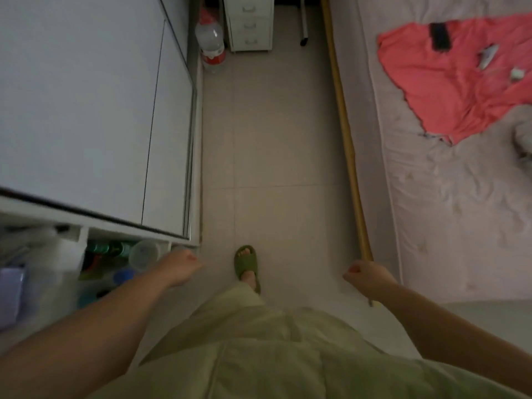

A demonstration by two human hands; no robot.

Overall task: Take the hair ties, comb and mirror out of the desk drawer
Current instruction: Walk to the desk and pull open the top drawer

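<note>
A white drawer unit point(249, 23) with three handled drawers stands at the far end of the floor, near the top middle. No hair ties, comb or mirror show. My left hand point(180, 269) hangs at lower left beside a white shelf, fingers curled with nothing in them. My right hand point(364, 276) hangs at lower right near the bed edge, closed in a loose fist, holding nothing.
A white wardrobe point(86, 110) fills the left. Below it a shelf point(115, 263) holds cups and bottles. A large water bottle point(211, 44) stands by the drawer unit. The bed point(446, 197) with a red cloth point(449, 82) runs along the right. Tiled floor point(273, 154) lies between.
</note>
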